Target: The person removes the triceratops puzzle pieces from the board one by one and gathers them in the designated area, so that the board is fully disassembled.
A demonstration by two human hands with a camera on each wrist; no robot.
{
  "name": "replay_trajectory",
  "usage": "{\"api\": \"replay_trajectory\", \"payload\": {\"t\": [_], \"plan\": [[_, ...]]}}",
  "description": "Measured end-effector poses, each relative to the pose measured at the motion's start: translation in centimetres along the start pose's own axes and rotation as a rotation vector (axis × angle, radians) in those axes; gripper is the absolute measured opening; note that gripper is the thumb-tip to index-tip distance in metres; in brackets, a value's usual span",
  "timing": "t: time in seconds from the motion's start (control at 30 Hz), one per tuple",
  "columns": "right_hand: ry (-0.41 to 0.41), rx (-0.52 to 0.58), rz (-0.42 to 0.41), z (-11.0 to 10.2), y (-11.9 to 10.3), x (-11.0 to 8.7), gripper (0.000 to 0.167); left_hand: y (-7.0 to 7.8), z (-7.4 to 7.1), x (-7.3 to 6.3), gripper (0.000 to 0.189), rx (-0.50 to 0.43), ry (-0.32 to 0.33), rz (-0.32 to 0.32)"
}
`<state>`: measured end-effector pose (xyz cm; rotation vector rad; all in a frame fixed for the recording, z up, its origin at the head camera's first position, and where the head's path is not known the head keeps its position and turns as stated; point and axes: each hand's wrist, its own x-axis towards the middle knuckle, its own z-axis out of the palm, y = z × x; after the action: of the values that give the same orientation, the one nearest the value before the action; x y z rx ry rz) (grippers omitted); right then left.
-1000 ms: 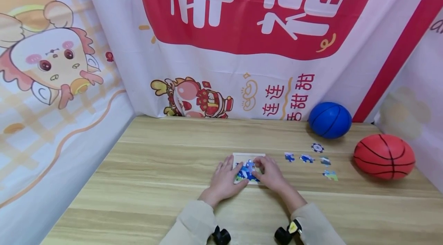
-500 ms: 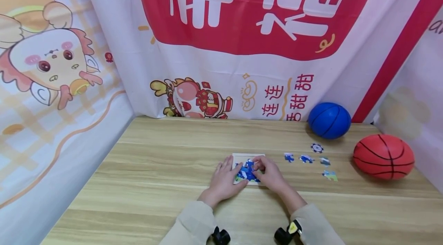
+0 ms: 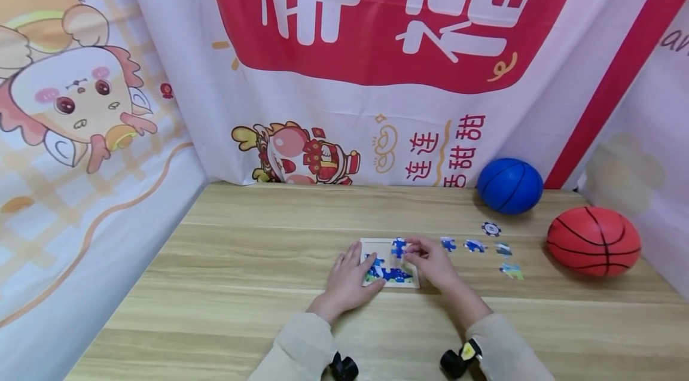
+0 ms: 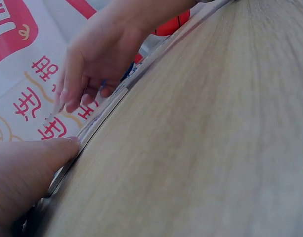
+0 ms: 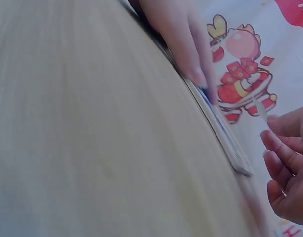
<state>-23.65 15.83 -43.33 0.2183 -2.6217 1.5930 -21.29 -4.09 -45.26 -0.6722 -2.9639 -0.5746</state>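
A small jigsaw board with a pale rim lies flat on the table, and joined blue and green pieces line its lower part. My left hand rests along the board's left side, fingers fairly straight, thumb reaching over the pieces. Between thumb and fingertips, my right hand pinches a blue jigsaw piece at the board's upper right. The right wrist view catches that piece edge-on, raised off the board. Part of the board is hidden under my left hand.
Several loose jigsaw pieces lie right of the board, with a round blue-and-white token behind them. A blue ball and a red ball sit farther right. Printed cloth hangs behind the table.
My right hand has drawn back to the right and lifted a blue piece off the board, uncovering the board's right side. The left hand stays in place.
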Motion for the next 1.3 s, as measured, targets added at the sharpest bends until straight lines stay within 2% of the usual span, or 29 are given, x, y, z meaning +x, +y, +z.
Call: {"api": "replay_trajectory", "payload": {"t": [0.07, 0.27, 0.47, 0.73, 0.87, 1.1, 1.3], "plan": [[-0.004, -0.002, -0.04, -1.0, 0.2, -0.1, 0.029, 0.1, 0.0, 0.0, 0.064, -0.005, -0.001, -0.001], [-0.046, -0.078, -0.057, -4.9, 0.8, -1.1, 0.031, 0.1, -0.1, -0.1, 0.063, -0.008, 0.006, -0.003], [0.006, -0.153, -0.077, -8.8, 1.9, -2.5, 0.034, 0.0, -0.3, -0.2, 0.063, -0.017, 0.005, -0.008], [0.052, -0.192, -0.015, -12.9, 4.4, -3.8, 0.044, 0.1, -0.6, -0.3, 0.062, -0.016, 0.009, -0.011], [0.076, -0.228, -0.004, -13.9, 5.5, -4.2, 0.044, 0.1, -0.5, -0.3, 0.062, -0.02, 0.003, -0.013], [0.056, -0.25, 0.065, -14.3, 6.9, -4.4, 0.042, 0.3, -0.4, -0.2, 0.062, -0.027, 0.003, -0.01], [0.044, -0.274, 0.044, -13.9, 7.7, -4.3, 0.04, 0.3, -0.4, -0.2, 0.061, -0.033, 0.006, -0.012]]}}
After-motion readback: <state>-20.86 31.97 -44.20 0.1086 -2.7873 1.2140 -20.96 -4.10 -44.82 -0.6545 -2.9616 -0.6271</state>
